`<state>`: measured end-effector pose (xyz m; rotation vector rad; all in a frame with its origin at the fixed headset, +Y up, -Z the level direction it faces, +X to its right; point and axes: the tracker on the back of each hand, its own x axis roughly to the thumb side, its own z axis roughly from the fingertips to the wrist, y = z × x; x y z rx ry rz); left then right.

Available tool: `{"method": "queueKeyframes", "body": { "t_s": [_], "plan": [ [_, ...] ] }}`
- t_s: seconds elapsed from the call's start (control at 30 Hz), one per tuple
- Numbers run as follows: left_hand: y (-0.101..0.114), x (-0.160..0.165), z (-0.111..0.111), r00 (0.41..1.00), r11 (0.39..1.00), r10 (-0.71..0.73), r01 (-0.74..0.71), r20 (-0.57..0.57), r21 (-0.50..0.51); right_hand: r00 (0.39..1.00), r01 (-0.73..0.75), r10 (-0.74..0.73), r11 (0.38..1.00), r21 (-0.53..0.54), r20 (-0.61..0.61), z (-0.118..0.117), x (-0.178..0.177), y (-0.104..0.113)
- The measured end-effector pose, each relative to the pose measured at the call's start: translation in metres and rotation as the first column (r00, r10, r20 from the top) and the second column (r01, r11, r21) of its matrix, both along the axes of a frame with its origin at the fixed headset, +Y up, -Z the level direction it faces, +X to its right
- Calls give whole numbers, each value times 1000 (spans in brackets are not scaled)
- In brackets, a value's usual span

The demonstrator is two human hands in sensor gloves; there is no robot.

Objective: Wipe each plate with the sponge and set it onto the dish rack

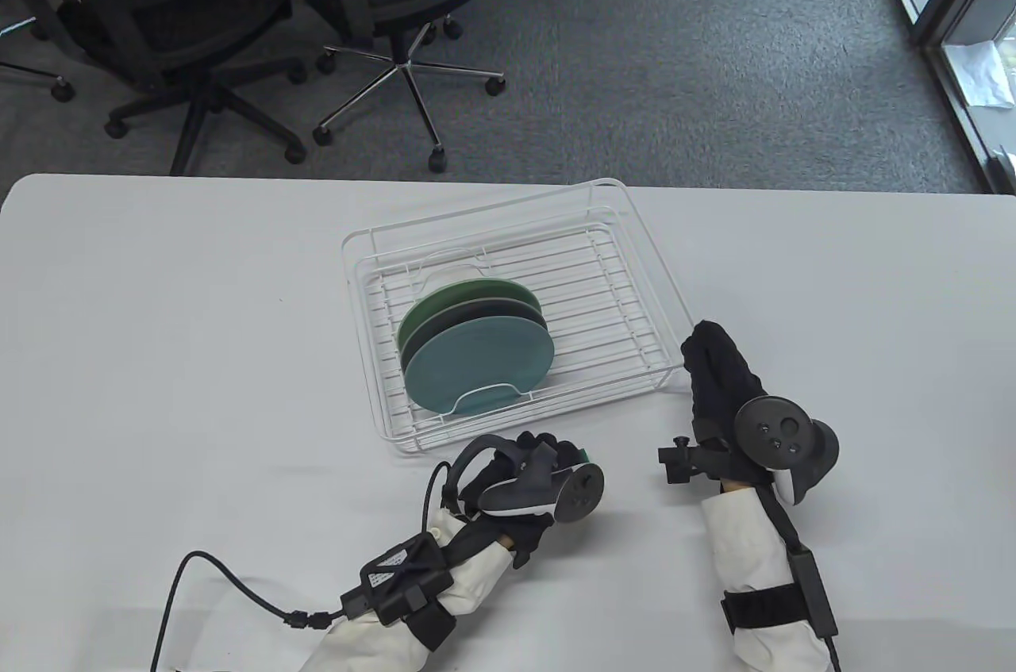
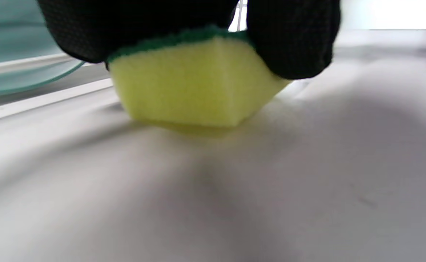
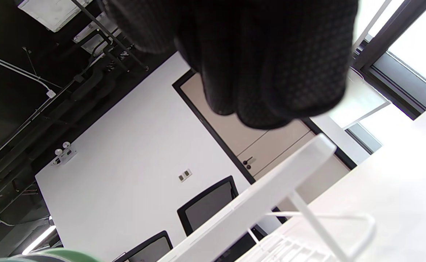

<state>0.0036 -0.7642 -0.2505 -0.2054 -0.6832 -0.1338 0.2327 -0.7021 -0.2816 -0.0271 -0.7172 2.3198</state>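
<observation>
A white wire dish rack stands mid-table with three plates on edge in it: a teal plate in front, a dark one behind it and a green one at the back. My left hand rests on the table just before the rack's front edge and grips a yellow sponge with a green scrub side, whose yellow base touches the table. My right hand lies flat by the rack's front right corner, fingers straight, holding nothing.
The white table spreads wide to the left and right of the rack. A black cable trails from my left wrist. Office chairs stand on the grey carpet beyond the table's far edge.
</observation>
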Motion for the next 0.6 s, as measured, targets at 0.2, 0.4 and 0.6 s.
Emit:
{"method": "queueKeyframes", "body": {
  "t_s": [0.2, 0.4, 0.6],
  "plan": [
    [4, -3, -1, 1000, 998, -4, 2, -24, -60, 1000, -12, 12, 1000, -1, -6, 0, -1, -1],
    [11, -6, -3, 998, 993, 38, -42, -40, -107, 1000, -9, 9, 1000, -2, -5, 0, -1, -2],
    [18, -11, -6, 994, 988, 93, -100, -60, -119, 1000, -6, 6, 1000, 0, -3, 0, -1, -2]
  ]
}}
